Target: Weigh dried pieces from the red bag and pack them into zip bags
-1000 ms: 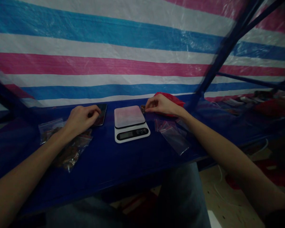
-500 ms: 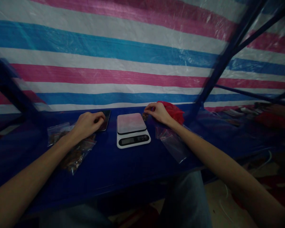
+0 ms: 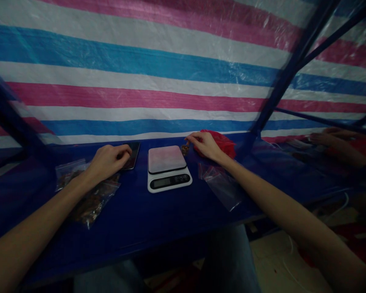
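Note:
My left hand (image 3: pixel 111 160) rests with curled fingers on a dark flat device (image 3: pixel 132 156), and nothing shows between its fingers. Beneath that forearm lie zip bags of brown pieces (image 3: pixel 94 201). A white kitchen scale (image 3: pixel 167 162) with a bare platform stands between my hands. Right of it, my right hand (image 3: pixel 203 144) has thumb and fingertips together beside a small heap of brown pieces (image 3: pixel 185 150); what they pinch is too small to make out. A red plastic bag (image 3: pixel 222 143) lies behind that hand. Clear zip bags (image 3: pixel 221 185) lie flat below the right wrist.
A striped plastic sheet (image 3: pixel 158 97) hangs behind the blue table (image 3: pixel 134 211). Blue metal posts (image 3: pixel 271 97) rise on both sides. At the far right, another person's hands (image 3: pixel 338 140) are over a second red bag (image 3: pixel 364 148).
The view has shifted slightly. My right fingertips have drawn together a little above the small heap. The other person's hands have moved left and are more visible.

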The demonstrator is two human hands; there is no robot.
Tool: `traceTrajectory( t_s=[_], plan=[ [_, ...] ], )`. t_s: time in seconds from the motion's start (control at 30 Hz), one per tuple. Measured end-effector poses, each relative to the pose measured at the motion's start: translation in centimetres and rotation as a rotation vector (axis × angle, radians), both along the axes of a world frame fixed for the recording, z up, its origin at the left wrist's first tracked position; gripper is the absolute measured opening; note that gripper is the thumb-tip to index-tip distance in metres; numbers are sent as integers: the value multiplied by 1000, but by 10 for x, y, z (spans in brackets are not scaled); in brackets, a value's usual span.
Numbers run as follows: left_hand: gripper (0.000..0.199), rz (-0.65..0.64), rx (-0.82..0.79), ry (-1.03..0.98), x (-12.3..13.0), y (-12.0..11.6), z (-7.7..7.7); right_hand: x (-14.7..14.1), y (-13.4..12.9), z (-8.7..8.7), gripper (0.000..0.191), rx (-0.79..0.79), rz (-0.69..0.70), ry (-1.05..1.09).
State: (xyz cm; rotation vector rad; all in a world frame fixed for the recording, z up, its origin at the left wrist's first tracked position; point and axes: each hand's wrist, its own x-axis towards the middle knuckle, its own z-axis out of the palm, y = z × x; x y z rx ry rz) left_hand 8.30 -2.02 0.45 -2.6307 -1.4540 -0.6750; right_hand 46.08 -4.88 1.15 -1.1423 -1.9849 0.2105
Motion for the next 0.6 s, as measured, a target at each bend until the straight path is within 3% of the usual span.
traceTrajectory(
  t_s=[0.17,0.23,0.33,0.43,0.6],
  plan=[
    [36,-4,-7,11,0,-1,1,-4,-10,12,31,57,-53,-46],
    [36,1,-6,12,1,-2,2,-10,-27,24,33,108,-53,-15],
    [36,-3,-17,9,3,-3,3,-20,-64,34,36,77,80,-33],
    [35,-18,-33,8,3,-4,4,-25,-98,27,36,0,222,-196],
    [32,-30,-37,-8,2,-3,2,-18,-116,8,34,-82,236,-344]
  ],
)
